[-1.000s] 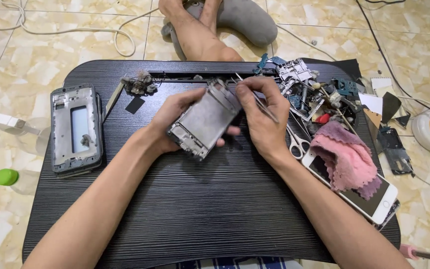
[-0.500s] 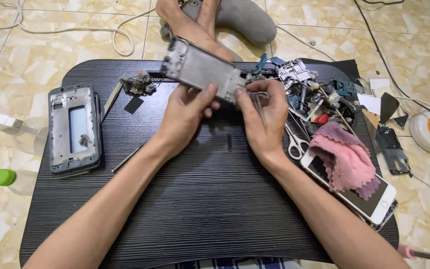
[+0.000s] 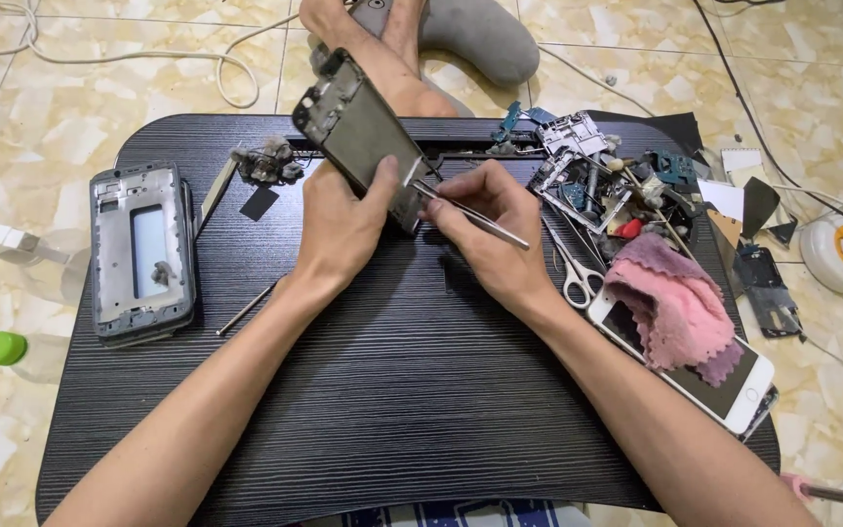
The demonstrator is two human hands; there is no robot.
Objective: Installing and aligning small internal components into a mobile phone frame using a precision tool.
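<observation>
above the black surface (image 3: 402, 390), left hand (image 3: 339, 229) grips a tilted phone frame (image 3: 363, 137); right hand (image 3: 485, 229) pinches tweezers (image 3: 470, 215) against it.

Left hand (image 3: 339, 229) and right hand (image 3: 485, 229) both closed in grip.

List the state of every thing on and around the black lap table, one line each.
Grey phone screen panel: lifted, tilted, gripped by left hand.
Silver metal tweezers: held in right hand, tip at panel's lower edge.
Silver phone frame: lying flat, gutted.
White-handled scissors: closed, lying flat.
Pink cloth: crumpled on white phone.
</observation>
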